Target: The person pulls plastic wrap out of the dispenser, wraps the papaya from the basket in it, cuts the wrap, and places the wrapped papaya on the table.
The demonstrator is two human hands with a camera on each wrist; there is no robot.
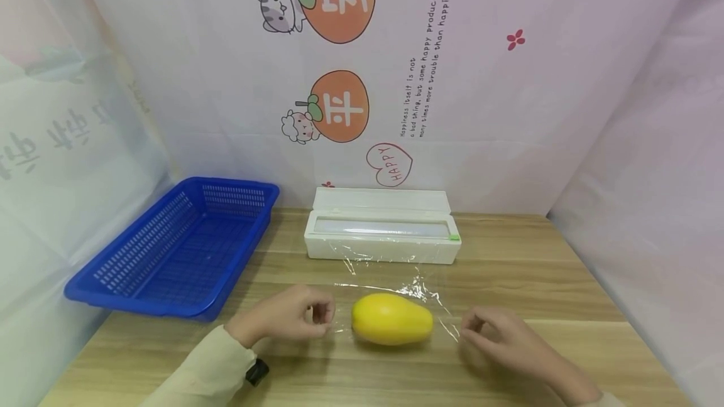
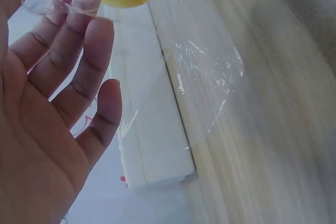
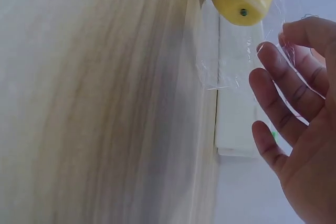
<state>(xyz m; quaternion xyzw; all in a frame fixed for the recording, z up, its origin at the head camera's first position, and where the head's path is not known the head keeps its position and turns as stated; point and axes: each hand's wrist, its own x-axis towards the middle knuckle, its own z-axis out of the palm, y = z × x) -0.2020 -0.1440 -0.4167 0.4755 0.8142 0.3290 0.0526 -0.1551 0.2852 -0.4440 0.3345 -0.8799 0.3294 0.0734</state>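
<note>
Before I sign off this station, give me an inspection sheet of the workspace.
Surface: wood-grain table.
Job's things: yellow fruit lying lengthwise between the hands; clear film around it, though whether it runs underneath is unclear; white box behind, lid raised.
Clutter: blue basket at the left, apart from the fruit.
Grippers: left hand and right hand each pinch the film between thumb and finger.
Cables: nothing seen.
Surroundings: printed sheet at the back, pale sheets on both sides.
</note>
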